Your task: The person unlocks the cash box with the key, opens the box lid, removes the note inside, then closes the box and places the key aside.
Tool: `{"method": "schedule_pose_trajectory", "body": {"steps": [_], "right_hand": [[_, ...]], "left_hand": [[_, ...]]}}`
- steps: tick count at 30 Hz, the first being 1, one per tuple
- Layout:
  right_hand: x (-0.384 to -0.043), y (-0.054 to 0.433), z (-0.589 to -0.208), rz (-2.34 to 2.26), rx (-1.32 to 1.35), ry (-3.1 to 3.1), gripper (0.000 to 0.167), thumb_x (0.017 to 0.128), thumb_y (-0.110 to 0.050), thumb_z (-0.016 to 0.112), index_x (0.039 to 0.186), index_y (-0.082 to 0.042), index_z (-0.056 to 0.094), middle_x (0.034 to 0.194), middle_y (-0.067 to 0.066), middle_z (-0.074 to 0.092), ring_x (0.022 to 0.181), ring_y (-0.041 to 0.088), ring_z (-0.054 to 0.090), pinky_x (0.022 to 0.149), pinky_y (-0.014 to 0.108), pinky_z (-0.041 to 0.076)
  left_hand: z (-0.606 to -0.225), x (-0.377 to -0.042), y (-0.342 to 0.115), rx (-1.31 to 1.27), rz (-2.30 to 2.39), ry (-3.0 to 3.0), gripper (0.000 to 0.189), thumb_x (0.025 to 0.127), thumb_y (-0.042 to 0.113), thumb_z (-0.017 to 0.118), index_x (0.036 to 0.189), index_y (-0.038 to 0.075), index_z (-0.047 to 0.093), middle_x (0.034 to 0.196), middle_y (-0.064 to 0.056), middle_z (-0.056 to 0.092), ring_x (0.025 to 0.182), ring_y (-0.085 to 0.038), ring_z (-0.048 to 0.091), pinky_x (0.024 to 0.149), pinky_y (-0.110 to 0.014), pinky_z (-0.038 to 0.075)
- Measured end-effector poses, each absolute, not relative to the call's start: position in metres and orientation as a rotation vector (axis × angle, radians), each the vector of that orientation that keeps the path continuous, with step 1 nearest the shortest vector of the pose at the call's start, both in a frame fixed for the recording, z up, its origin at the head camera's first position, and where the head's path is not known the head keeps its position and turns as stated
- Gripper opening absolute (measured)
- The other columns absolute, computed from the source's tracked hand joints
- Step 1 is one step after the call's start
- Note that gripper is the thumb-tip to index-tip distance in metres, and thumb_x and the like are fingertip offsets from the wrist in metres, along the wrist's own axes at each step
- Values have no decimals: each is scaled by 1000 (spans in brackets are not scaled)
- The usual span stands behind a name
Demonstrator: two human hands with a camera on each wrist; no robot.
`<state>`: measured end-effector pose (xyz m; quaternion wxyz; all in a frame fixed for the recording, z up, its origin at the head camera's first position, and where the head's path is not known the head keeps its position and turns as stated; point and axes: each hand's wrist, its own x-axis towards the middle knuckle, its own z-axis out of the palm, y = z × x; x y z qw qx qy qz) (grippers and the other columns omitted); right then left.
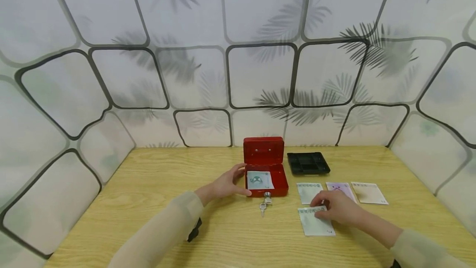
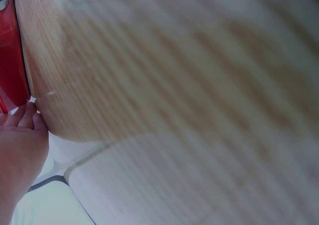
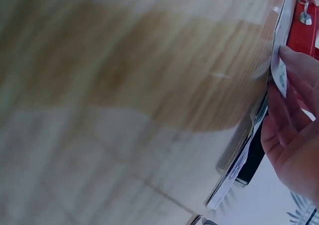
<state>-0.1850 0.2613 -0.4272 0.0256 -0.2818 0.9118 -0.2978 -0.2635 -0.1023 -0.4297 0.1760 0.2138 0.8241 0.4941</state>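
A red cash box (image 1: 278,177) stands with its lid raised, and a green-and-white banknote (image 1: 260,180) lies inside. At its left side my left hand (image 1: 227,183) holds the box, thumb at the front corner and fingers farther back along the side. My right hand (image 1: 340,208) pinches the upper right edge of a green-printed banknote (image 1: 316,223). In the right wrist view that note (image 3: 282,78) bends up between thumb and fingers. Behind it lie another green note (image 1: 308,191), a purple note (image 1: 347,191) and a pale brownish note (image 1: 369,192).
A black compartment tray (image 1: 308,163) sits right of the box near the back wall. A small lock (image 1: 267,197) with a key (image 1: 262,208) is at the box's front. Patterned curtain-like sheeting (image 1: 260,73) encloses the wooden table (image 1: 167,168) at the back and sides.
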Motion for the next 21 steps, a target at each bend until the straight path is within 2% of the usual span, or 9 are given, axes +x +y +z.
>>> {"method": "schedule_pose_trajectory", "body": {"steps": [6, 12, 21], "right_hand": [[-183, 260, -424, -876, -830, 2850, 15, 77, -19, 83, 88, -17, 73, 83, -16, 63, 75, 3, 53, 63, 25, 47], [-183, 260, -424, -913, -796, 2871, 16, 77, -19, 83, 87, -19, 72, 82, -15, 63, 73, 3, 52, 62, 24, 47], [-199, 244, -404, -1057, -850, 2910, 11, 85, -19, 77, 93, -16, 71, 89, -10, 65, 74, 5, 55, 58, 25, 47]], "left_hand": [[-428, -262, -102, 597, 1385, 2338, 90, 81, 24, 81, 151, 11, 25, 153, -14, 34, 142, -30, 28, 114, -46, 24], [-428, -263, -102, 579, 1377, 2333, 92, 80, 25, 82, 152, 13, 25, 154, -12, 33, 142, -28, 28, 114, -44, 24], [-428, -262, -102, 594, 1390, 2334, 90, 81, 22, 81, 151, 11, 25, 153, -14, 33, 142, -31, 28, 114, -46, 24]]}}
